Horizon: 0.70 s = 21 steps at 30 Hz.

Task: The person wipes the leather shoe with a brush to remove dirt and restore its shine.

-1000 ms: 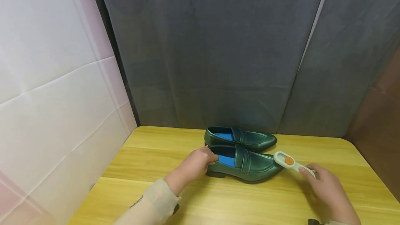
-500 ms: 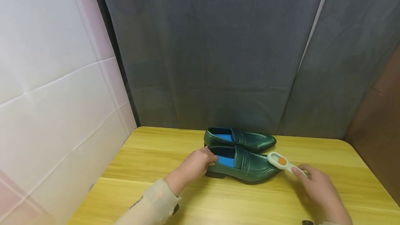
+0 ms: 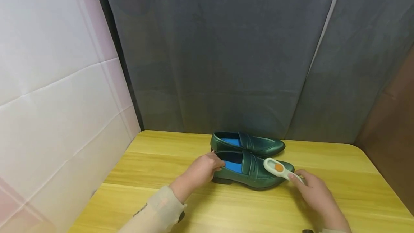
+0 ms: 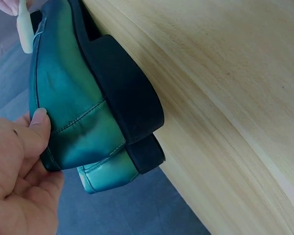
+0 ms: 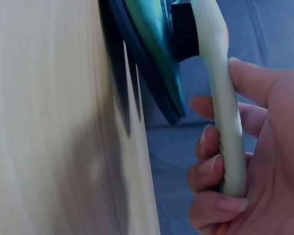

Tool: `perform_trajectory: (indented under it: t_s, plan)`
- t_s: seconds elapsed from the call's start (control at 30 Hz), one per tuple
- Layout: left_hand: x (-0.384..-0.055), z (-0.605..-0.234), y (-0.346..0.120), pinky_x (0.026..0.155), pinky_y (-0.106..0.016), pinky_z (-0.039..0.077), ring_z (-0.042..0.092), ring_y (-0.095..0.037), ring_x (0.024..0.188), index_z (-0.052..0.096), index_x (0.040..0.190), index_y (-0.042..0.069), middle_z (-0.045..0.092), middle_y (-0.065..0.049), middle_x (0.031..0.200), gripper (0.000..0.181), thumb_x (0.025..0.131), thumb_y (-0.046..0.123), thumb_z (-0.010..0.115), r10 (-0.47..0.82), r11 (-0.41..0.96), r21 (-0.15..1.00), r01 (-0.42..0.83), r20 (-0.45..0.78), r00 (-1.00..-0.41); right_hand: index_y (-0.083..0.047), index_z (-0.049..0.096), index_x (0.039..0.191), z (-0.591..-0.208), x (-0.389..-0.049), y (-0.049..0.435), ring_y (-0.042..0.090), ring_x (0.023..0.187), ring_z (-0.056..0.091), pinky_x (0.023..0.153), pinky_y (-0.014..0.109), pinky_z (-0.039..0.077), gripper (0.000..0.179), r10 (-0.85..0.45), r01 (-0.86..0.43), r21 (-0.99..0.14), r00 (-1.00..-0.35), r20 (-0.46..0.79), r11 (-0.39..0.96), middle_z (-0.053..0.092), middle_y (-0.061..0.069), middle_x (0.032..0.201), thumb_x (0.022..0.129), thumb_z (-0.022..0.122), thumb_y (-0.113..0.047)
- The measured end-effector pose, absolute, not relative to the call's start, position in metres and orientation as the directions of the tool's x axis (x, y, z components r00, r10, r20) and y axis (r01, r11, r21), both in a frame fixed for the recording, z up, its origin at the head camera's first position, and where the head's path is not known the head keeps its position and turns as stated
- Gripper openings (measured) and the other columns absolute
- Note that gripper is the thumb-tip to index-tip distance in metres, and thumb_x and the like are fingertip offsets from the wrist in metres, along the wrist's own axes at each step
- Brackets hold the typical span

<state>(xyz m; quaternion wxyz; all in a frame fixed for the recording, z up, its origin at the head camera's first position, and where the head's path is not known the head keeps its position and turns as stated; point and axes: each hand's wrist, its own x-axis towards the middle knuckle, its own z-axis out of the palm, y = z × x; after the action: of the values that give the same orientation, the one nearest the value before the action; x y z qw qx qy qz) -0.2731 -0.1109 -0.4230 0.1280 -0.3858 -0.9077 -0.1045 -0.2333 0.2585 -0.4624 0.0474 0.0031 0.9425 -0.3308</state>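
Observation:
Two dark green loafers with blue insoles stand side by side on the table, toes to the right. My left hand (image 3: 202, 168) pinches the heel rim of the near loafer (image 3: 266, 177), its thumb outside in the left wrist view, where the loafer's heel (image 4: 132, 88) faces the camera. In my right hand (image 3: 317, 193) I grip the handle of a pale brush (image 3: 285, 174) with an orange button. Its head lies over the near loafer's upper. Black bristles (image 5: 183, 32) under the brush show in the right wrist view; the loafer's toe (image 5: 161, 63) is beside them.
The far loafer (image 3: 266, 146) stands right behind the near one. Both sit on a yellow wood-grain table (image 3: 155, 164) near its back edge. A dark grey curtain (image 3: 210, 53) hangs behind, and a white panel (image 3: 58, 82) rises at the left.
My right hand has moved left with the brush, from the near loafer's toe tip towards the strap. The left hand keeps its hold at the heel, and the loafers stay put.

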Motion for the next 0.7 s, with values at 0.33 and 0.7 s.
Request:
perform_trajectory:
  t_s: [0.33, 0.7]
  plan:
    - [-0.273, -0.424, -0.111, 0.108, -0.044, 0.05, 0.069, -0.01, 0.087, 0.075, 0.098, 0.012, 0.073, 0.003, 0.089, 0.027, 0.089, -0.011, 0.066, 0.67, 0.681, 0.101, 0.725, 0.314, -0.673, -0.014, 0.065, 0.117, -0.464, -0.235, 0.236, 0.018, 0.082, 0.052, 0.072, 0.032, 0.041, 0.048, -0.049, 0.01, -0.688, -0.997, -0.065, 0.726, 0.06, 0.003, 0.09, 0.101, 0.05, -0.057]
    - [-0.273, -0.422, -0.11, 0.108, -0.044, 0.049, 0.071, -0.013, 0.092, 0.077, 0.102, 0.011, 0.075, 0.001, 0.095, 0.026, 0.089, -0.01, 0.068, 0.67, 0.687, 0.101, 0.719, 0.296, -0.681, -0.013, 0.066, 0.117, -0.465, -0.233, 0.233, 0.017, 0.079, 0.048, 0.068, 0.028, 0.039, 0.042, -0.062, 0.035, -0.771, -0.994, -0.096, 0.636, 0.057, 0.004, 0.088, 0.1, 0.057, -0.051]
